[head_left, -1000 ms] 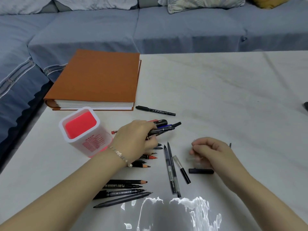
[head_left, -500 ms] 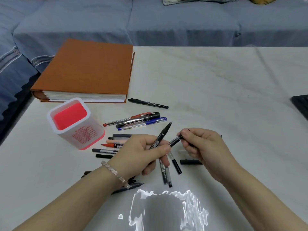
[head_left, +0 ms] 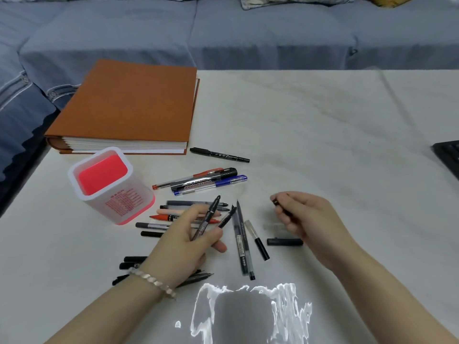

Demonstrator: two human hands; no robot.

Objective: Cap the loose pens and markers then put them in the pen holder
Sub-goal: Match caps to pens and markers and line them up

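Observation:
My left hand [head_left: 188, 242] grips two thin black pens: one [head_left: 211, 214] points up and away, the other [head_left: 226, 217] slants to the right. Off to the right and apart from them, my right hand [head_left: 308, 219] pinches a small dark cap [head_left: 275, 202] in curled fingers. The white pen holder [head_left: 124, 202] with a pink inside stands upright at the left. Several loose pens and markers lie around my left hand. A red pen, a black marker [head_left: 206, 181] and a blue pen lie side by side farther back. A black cap [head_left: 285, 242] lies under my right hand.
A thick orange binder [head_left: 129, 105] lies at the back left, with a black marker [head_left: 219, 155] beside it. A dark keyboard corner [head_left: 448, 155] shows at the right edge. Two grey pens [head_left: 242, 244] lie between my hands. A blue sofa [head_left: 223, 33] runs behind the table.
My hands met over the pens and have drawn apart. The right hand moved right with the small dark cap, while the left keeps both pens.

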